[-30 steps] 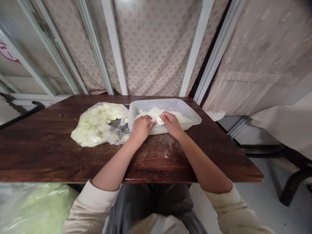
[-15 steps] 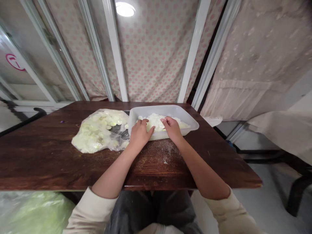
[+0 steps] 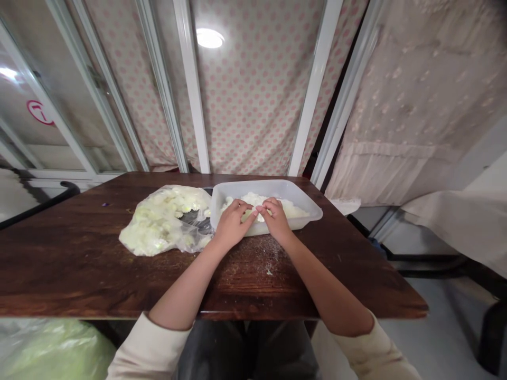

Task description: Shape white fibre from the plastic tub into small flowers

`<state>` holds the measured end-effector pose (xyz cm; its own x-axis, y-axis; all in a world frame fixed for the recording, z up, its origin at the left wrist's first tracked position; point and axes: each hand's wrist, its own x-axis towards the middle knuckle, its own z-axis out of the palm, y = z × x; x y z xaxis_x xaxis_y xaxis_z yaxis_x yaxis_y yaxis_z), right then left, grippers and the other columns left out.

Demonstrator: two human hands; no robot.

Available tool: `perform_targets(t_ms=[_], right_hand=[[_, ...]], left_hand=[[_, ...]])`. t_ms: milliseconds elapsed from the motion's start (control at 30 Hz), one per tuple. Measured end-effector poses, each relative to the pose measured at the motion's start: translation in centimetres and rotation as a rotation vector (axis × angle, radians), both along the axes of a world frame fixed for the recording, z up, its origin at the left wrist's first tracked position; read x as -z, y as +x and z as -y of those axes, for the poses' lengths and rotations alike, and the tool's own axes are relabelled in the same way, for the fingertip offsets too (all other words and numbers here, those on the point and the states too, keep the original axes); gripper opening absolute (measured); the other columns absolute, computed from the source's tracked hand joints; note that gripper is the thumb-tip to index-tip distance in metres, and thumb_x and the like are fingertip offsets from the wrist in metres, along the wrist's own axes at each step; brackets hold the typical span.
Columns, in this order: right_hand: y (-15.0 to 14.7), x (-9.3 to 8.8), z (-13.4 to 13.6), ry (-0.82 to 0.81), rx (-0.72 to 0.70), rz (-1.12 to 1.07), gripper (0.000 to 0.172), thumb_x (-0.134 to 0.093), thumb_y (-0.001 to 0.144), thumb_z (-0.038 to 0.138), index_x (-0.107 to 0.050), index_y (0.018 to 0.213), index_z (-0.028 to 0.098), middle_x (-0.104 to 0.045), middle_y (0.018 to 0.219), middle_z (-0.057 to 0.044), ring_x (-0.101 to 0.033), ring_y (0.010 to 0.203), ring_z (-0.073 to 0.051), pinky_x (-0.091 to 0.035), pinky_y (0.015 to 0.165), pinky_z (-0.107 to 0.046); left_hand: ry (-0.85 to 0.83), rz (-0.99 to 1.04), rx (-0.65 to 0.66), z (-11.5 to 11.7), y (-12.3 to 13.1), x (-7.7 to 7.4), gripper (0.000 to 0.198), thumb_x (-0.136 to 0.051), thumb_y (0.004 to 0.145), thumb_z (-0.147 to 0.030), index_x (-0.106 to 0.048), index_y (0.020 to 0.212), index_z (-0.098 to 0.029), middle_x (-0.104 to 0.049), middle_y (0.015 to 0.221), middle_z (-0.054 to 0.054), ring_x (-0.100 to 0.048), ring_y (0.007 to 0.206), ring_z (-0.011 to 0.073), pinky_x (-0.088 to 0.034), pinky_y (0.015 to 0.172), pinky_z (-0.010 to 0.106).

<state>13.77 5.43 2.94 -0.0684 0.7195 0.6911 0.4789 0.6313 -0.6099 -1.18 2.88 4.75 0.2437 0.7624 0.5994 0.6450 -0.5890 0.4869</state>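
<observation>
My left hand (image 3: 233, 224) and my right hand (image 3: 276, 219) meet fingertip to fingertip over the near side of a white plastic tub (image 3: 312, 205). Thumb and fingers of each hand are drawn together in a pinch; whatever lies between them is too small to make out. White, flaky pieces (image 3: 296, 210) fill the bottom of the tub, partly hidden by my hands. Left of the tub lies a clear plastic bag (image 3: 148, 229) of pale yellow-white pieces, its side near my left wrist.
The dark wooden table (image 3: 79, 253) carries white crumbs (image 3: 269, 272) in front of the tub. A bag with yellow-green contents (image 3: 67, 348) sits below the table at left. Framed panes with a dotted curtain (image 3: 253, 105) stand behind, and a black chair frame (image 3: 491, 338) at right.
My left hand has moved right and its fingers have closed in, so both hands' fingertips now come together. The view has tilted slightly upward.
</observation>
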Motion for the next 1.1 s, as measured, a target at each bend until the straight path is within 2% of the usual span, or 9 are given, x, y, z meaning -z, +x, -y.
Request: perform_targets(t_ms=[67, 133, 233, 333, 500, 600, 700, 867, 1100], right_hand=[[0.1, -0.3, 0.0, -0.023, -0.059, -0.041, 0.029, -0.047, 0.082, 0.04, -0.045, 0.061, 0.02, -0.047, 0.073, -0.002, -0.044, 0.078, -0.017, -0.034, 0.078, -0.032], [0.2, -0.6, 0.0, -0.046, -0.129, -0.074, 0.029, -0.049, 0.08, 0.04, -0.045, 0.061, 0.019, -0.046, 0.071, -0.001, -0.044, 0.076, -0.016, -0.034, 0.076, -0.031], [0.3, -1.0, 0.2, -0.109, -0.228, -0.077, 0.026, -0.055, 0.076, 0.04, -0.046, 0.063, 0.019, -0.047, 0.072, -0.001, -0.045, 0.074, -0.015, -0.034, 0.073, -0.029], [0.4, -1.3, 0.5, -0.181, -0.257, -0.089, 0.024, -0.055, 0.075, 0.039, -0.048, 0.066, 0.018, -0.046, 0.071, 0.0, -0.044, 0.07, -0.014, -0.034, 0.069, -0.027], [0.5, -1.4, 0.6, -0.213, -0.281, -0.114, 0.029, -0.044, 0.083, 0.042, -0.041, 0.065, 0.019, -0.035, 0.061, 0.003, -0.035, 0.059, -0.011, -0.029, 0.059, -0.025], [0.5, -1.3, 0.6, -0.192, -0.291, -0.132, 0.03, -0.044, 0.083, 0.043, -0.041, 0.065, 0.019, -0.034, 0.061, 0.003, -0.034, 0.059, -0.011, -0.028, 0.058, -0.025], [0.5, -1.2, 0.5, -0.175, -0.296, -0.134, 0.03, -0.045, 0.083, 0.042, -0.042, 0.065, 0.018, -0.035, 0.062, 0.003, -0.035, 0.061, -0.011, -0.028, 0.06, -0.025], [0.5, -1.1, 0.5, -0.17, -0.303, -0.114, 0.032, -0.043, 0.084, 0.043, -0.041, 0.064, 0.018, -0.036, 0.062, 0.003, -0.036, 0.062, -0.012, -0.029, 0.061, -0.025], [0.4, -1.2, 0.6, -0.197, -0.281, -0.102, 0.038, -0.043, 0.082, 0.049, -0.034, 0.06, 0.019, -0.03, 0.06, 0.003, -0.032, 0.059, -0.011, -0.027, 0.057, -0.025]], left_hand=[[-0.001, 0.063, 0.078, -0.4, -0.1, 0.1, 0.025, -0.046, 0.083, -0.038, -0.059, 0.082, -0.017, -0.055, 0.09, 0.005, -0.054, 0.087, 0.0167, -0.041, 0.082, 0.03], [-0.02, 0.138, 0.098, -0.8, -0.2, 0.1, 0.022, -0.048, 0.082, -0.036, -0.056, 0.075, -0.017, -0.055, 0.084, 0.004, -0.053, 0.08, 0.0149, -0.042, 0.077, 0.028], [-0.089, 0.227, 0.004, -1.1, -0.3, 0.1, 0.02, -0.048, 0.081, -0.033, -0.054, 0.072, -0.017, -0.055, 0.076, 0.002, -0.052, 0.071, 0.0135, -0.042, 0.071, 0.027], [-0.151, 0.249, -0.123, -1.1, -0.4, 0.1, 0.019, -0.049, 0.08, -0.032, -0.053, 0.07, -0.016, -0.055, 0.074, 0.002, -0.052, 0.066, 0.0134, -0.042, 0.069, 0.028], [-0.134, 0.112, -0.158, -0.5, -0.2, 0.2, 0.03, -0.038, 0.085, -0.038, -0.058, 0.079, -0.015, -0.055, 0.083, 0.007, -0.054, 0.079, 0.0187, -0.041, 0.079, 0.035], [-0.084, 0.072, -0.112, -0.1, 0.0, 0.1, 0.036, -0.032, 0.088, -0.04, -0.059, 0.088, -0.015, -0.054, 0.09, 0.008, -0.053, 0.089, 0.02, -0.038, 0.086, 0.037], [-0.049, 0.07, -0.013, 0.2, 0.1, 0.0, 0.036, -0.034, 0.087, -0.043, -0.059, 0.091, -0.017, -0.053, 0.091, 0.007, -0.052, 0.088, 0.018, -0.039, 0.086, 0.034], [-0.065, 0.126, 0.132, 0.3, 0.2, -0.3, 0.033, -0.038, 0.087, -0.043, -0.059, 0.086, -0.018, -0.053, 0.087, 0.004, -0.051, 0.083, 0.0146, -0.04, 0.081, 0.029], [-0.174, 0.247, 0.216, 0.1, 0.5, -0.3, 0.025, -0.045, 0.083, -0.042, -0.052, 0.079, -0.017, -0.053, 0.077, 0.001, -0.048, 0.071, 0.0119, -0.038, 0.065, 0.024]])
